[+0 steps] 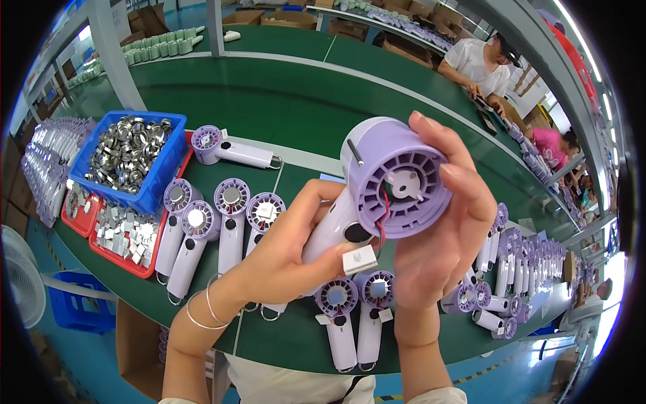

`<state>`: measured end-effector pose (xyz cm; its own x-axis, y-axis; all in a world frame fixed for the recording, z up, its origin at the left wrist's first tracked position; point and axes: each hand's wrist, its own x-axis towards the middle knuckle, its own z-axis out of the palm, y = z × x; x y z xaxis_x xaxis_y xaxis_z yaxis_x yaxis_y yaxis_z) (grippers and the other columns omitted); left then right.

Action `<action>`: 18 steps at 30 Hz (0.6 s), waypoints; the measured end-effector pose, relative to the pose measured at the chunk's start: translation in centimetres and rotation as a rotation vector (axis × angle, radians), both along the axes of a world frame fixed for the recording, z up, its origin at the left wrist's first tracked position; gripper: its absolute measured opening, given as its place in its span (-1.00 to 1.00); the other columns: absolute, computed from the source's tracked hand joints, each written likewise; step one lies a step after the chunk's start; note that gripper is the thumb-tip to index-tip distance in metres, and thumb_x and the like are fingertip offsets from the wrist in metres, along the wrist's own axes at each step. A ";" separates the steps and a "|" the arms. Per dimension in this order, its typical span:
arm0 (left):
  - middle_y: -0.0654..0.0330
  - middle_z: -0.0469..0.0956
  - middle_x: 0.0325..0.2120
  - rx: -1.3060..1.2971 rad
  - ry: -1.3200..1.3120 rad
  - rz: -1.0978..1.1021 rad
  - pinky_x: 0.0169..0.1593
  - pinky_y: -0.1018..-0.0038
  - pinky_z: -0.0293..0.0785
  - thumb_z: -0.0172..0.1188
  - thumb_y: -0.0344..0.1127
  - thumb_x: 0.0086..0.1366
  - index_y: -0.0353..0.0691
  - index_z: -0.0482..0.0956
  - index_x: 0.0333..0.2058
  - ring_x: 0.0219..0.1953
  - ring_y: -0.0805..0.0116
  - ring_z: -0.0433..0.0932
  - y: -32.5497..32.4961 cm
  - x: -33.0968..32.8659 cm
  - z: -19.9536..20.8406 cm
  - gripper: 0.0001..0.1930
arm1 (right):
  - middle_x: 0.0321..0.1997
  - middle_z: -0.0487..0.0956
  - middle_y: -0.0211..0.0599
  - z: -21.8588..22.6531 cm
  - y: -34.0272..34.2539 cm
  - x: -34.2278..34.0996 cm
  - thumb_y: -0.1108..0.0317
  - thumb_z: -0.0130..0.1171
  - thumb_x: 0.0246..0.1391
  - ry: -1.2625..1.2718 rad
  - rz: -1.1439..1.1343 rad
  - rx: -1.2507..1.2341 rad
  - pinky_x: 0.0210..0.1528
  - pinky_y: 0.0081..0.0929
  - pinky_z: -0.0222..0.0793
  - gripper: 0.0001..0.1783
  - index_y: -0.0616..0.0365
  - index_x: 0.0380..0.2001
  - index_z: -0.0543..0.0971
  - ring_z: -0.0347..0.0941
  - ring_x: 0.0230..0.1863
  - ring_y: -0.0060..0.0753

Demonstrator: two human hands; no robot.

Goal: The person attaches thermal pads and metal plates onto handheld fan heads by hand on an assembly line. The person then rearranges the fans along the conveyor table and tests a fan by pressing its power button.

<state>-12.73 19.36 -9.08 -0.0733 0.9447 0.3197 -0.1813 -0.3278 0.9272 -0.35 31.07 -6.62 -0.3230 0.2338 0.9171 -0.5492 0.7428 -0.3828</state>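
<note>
A lavender and white handheld fan (pixel 377 145) is held up in front of me, its round head facing me with the slotted inner housing exposed. My left hand (pixel 286 246) is closed around the white handle, the thumb against a small white block (pixel 360 259). Red and dark wires (pixel 383 215) run from the fan's inside down toward that block. Cupped at the right side of the head, my right hand (pixel 454 222) has its fingers curved over the rim. A thin metal pin (pixel 355 153) sticks out from the head's upper left.
Several similar fans (pixel 232 198) lie on the green bench (pixel 256 74). At left, a blue bin (pixel 151 198) holds round metal parts, above a red tray (pixel 138 269) of small white blocks. More fans (pixel 531 259) crowd the right side. A person (pixel 474 64) works across the bench.
</note>
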 end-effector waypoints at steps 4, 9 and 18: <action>0.07 0.43 -0.11 0.020 -0.052 -0.039 -0.24 0.58 0.50 0.17 -0.41 0.28 -0.34 0.16 0.10 -0.19 0.53 0.50 -0.1 0.1 -0.7 -0.51 | 0.23 0.30 0.26 -0.1 -0.2 0.2 -0.34 -0.07 0.18 -0.030 -0.053 0.018 0.25 -0.11 0.27 -0.28 0.05 0.10 0.30 0.30 0.25 0.09; 0.10 0.40 -0.09 -0.032 -0.002 -0.053 -0.09 0.50 0.45 0.18 -0.42 0.27 -0.34 0.16 0.10 -0.11 0.48 0.46 -0.1 0.1 -0.6 -0.51 | 0.20 0.32 0.22 -0.1 0.3 0.4 -0.40 -0.11 0.15 -0.040 -0.045 0.050 0.28 -0.07 0.23 -0.23 0.05 0.10 0.30 0.31 0.24 0.09; 0.10 0.38 -0.14 -0.031 0.067 -0.018 -0.20 0.55 0.44 0.16 -0.41 0.27 -0.38 0.16 0.08 -0.20 0.50 0.41 -0.2 0.1 -0.4 -0.51 | 0.17 0.36 0.15 0.2 0.5 0.2 -0.56 -0.34 0.09 -0.046 -0.097 0.115 0.29 -0.06 0.19 -0.04 0.13 0.14 0.28 0.31 0.23 0.09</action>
<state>-12.64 19.20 -9.47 -0.0358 0.9552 0.2937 -0.1246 -0.2958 0.9471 -0.11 31.52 -6.47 -0.3462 0.1597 0.9245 -0.4570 0.8319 -0.3148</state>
